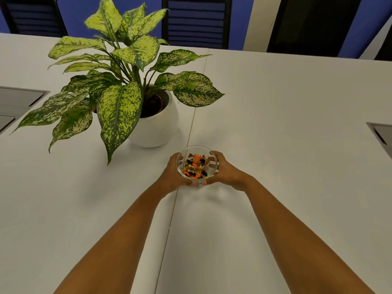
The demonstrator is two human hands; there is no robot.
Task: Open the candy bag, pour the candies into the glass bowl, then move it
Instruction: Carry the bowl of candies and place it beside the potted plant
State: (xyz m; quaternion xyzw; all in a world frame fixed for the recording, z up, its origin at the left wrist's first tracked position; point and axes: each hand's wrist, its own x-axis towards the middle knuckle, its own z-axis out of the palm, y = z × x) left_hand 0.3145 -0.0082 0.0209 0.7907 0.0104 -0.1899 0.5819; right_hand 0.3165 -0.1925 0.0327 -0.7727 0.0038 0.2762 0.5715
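A small clear glass bowl [210, 153] is near the middle of the white table, holding several wrapped candies [195, 166] in orange, gold and black. My left hand [170, 177] cups the bowl's left side and my right hand [224, 170] cups its right side, with fingertips showing through the glass and under its near edge. Whether the bowl rests on the table or is lifted slightly, I cannot tell. No candy bag is in view.
A potted plant [118, 81] with large speckled green leaves in a round white pot [157, 128] stands just behind and left of the bowl. Grey recessed panels sit at the table's left [19, 98] and right [381, 134] edges. Dark chairs [197, 22] line the far side.
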